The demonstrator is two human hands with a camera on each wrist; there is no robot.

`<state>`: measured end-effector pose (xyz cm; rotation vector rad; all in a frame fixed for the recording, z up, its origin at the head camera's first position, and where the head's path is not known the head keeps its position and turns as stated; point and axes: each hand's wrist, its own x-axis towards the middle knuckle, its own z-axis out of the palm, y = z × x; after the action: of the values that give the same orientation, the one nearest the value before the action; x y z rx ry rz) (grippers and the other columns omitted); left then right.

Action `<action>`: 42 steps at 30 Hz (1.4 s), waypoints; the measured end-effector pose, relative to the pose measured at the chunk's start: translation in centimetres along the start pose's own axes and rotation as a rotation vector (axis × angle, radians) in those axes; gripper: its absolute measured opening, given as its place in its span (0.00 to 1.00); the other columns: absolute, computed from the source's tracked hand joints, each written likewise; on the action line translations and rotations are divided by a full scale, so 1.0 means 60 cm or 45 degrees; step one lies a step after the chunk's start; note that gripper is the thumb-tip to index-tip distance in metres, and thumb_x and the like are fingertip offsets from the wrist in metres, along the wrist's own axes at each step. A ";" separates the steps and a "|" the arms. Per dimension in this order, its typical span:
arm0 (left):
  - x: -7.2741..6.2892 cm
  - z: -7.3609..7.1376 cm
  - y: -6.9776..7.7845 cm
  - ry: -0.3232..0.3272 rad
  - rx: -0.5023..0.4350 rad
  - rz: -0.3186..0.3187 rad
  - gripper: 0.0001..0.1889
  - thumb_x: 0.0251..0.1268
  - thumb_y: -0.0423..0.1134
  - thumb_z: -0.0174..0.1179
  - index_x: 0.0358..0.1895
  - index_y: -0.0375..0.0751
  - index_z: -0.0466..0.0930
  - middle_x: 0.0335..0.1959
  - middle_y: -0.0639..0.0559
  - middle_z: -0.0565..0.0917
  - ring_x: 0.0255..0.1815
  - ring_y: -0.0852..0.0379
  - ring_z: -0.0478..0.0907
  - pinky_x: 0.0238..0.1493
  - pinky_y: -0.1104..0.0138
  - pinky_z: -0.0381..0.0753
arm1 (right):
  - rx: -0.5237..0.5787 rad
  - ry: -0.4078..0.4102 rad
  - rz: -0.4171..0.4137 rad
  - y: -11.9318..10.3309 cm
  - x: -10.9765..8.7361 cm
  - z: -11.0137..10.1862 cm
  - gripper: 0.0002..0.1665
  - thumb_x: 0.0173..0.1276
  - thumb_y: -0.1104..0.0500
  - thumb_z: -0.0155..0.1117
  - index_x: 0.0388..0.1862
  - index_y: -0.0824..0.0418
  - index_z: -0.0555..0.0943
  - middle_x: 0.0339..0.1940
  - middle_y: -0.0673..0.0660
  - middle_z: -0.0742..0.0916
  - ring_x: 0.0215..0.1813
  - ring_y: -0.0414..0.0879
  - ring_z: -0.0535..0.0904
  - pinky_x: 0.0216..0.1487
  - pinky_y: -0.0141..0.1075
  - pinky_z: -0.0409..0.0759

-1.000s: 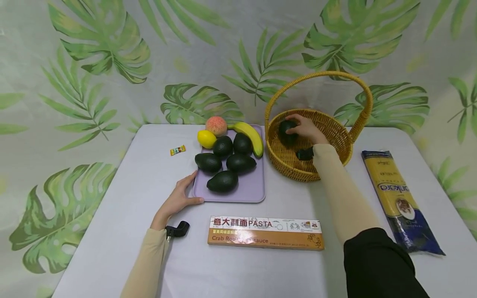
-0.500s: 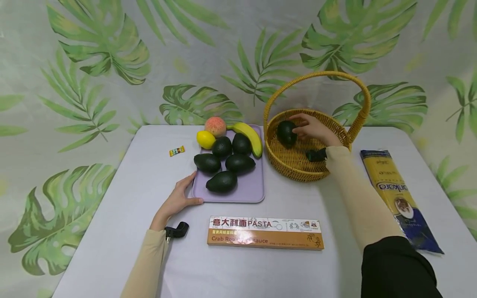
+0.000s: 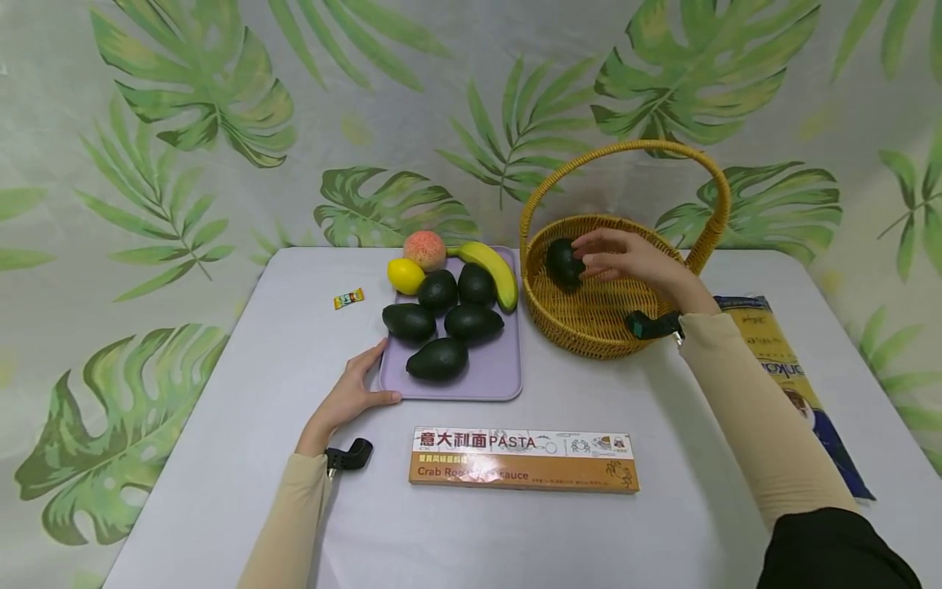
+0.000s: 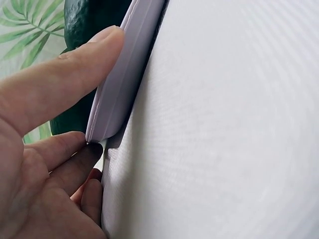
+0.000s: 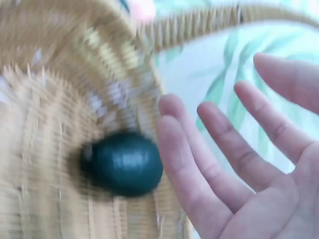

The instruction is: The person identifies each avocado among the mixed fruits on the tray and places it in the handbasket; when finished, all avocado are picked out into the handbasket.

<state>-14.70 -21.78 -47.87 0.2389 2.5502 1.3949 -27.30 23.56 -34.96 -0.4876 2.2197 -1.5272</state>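
Observation:
My left hand (image 3: 352,399) holds the near left corner of a lilac tray (image 3: 491,384), thumb along the front rim and fingers at the left side. In the left wrist view, the thumb lies against the tray wall (image 4: 115,102). The tray carries several dark green avocados, such as one near the front (image 3: 437,360), with a banana (image 3: 495,272), a lemon (image 3: 405,276) and a peach (image 3: 425,249) at the back. Inside the wicker basket (image 3: 589,339) lies another avocado (image 5: 127,164). My right hand (image 3: 625,255) is over the basket with fingers spread, apart from that avocado in the right wrist view.
A pasta box (image 3: 524,460) lies in front of the tray. Right of the basket is a yellow and blue pasta bag (image 3: 783,360), partly covered by my right arm. One small wrapped candy (image 3: 349,298) lies left of the tray. The basket's tall handle (image 3: 625,149) arches above it.
My right hand has let go of the avocado in the basket and drawn back to the right, its fingers opening. The left hand and the tray have stayed in place.

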 end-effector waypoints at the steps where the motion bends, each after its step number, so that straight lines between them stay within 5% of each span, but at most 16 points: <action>1: 0.000 0.000 0.000 0.000 -0.001 0.001 0.51 0.51 0.41 0.72 0.76 0.38 0.49 0.74 0.34 0.49 0.74 0.39 0.42 0.70 0.44 0.42 | 0.009 -0.031 -0.029 -0.004 -0.004 0.007 0.25 0.73 0.57 0.56 0.65 0.67 0.68 0.63 0.63 0.72 0.56 0.62 0.76 0.56 0.52 0.75; 9: 0.001 0.000 0.002 0.003 -0.006 0.014 0.51 0.52 0.40 0.72 0.76 0.38 0.49 0.74 0.35 0.50 0.74 0.40 0.42 0.70 0.44 0.42 | -0.056 -0.345 -0.221 -0.037 -0.005 0.097 0.25 0.72 0.59 0.57 0.65 0.64 0.69 0.63 0.63 0.73 0.57 0.58 0.75 0.56 0.50 0.75; 15: 0.004 0.000 0.003 0.001 -0.010 0.031 0.51 0.51 0.40 0.72 0.76 0.38 0.49 0.74 0.35 0.51 0.74 0.40 0.43 0.70 0.44 0.43 | -0.148 -0.570 -0.351 -0.044 0.027 0.178 0.26 0.70 0.61 0.60 0.66 0.63 0.70 0.65 0.60 0.73 0.60 0.57 0.73 0.59 0.47 0.72; 22: 0.004 0.000 0.004 0.007 0.000 0.034 0.51 0.51 0.40 0.72 0.75 0.37 0.49 0.74 0.35 0.51 0.73 0.39 0.43 0.70 0.44 0.43 | -0.295 -0.722 -0.468 -0.036 0.069 0.248 0.29 0.65 0.66 0.64 0.65 0.60 0.72 0.69 0.59 0.69 0.69 0.55 0.62 0.62 0.55 0.66; 33: 0.000 0.000 0.002 0.004 -0.006 0.015 0.51 0.52 0.41 0.72 0.76 0.40 0.49 0.74 0.35 0.51 0.73 0.40 0.43 0.69 0.42 0.43 | -0.835 -0.744 -0.526 -0.045 0.091 0.315 0.28 0.61 0.63 0.68 0.62 0.54 0.76 0.70 0.63 0.68 0.71 0.56 0.59 0.70 0.50 0.55; 38: 0.000 0.000 0.001 0.005 -0.008 0.012 0.51 0.52 0.41 0.72 0.76 0.40 0.49 0.74 0.35 0.51 0.73 0.40 0.43 0.69 0.42 0.43 | -1.067 -0.653 -0.468 -0.047 0.087 0.337 0.28 0.60 0.62 0.70 0.59 0.46 0.78 0.71 0.58 0.67 0.67 0.56 0.62 0.65 0.48 0.64; 42: -0.001 0.000 0.001 0.005 -0.009 0.007 0.51 0.52 0.41 0.72 0.76 0.40 0.49 0.74 0.35 0.51 0.74 0.40 0.43 0.69 0.42 0.43 | -1.160 -0.555 -0.527 -0.045 0.082 0.345 0.26 0.60 0.62 0.70 0.56 0.43 0.79 0.67 0.57 0.70 0.60 0.54 0.66 0.55 0.43 0.73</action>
<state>-14.63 -21.80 -47.82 0.2422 2.5492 1.4081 -20.83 3.68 -39.72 -1.4502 2.4086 -0.3616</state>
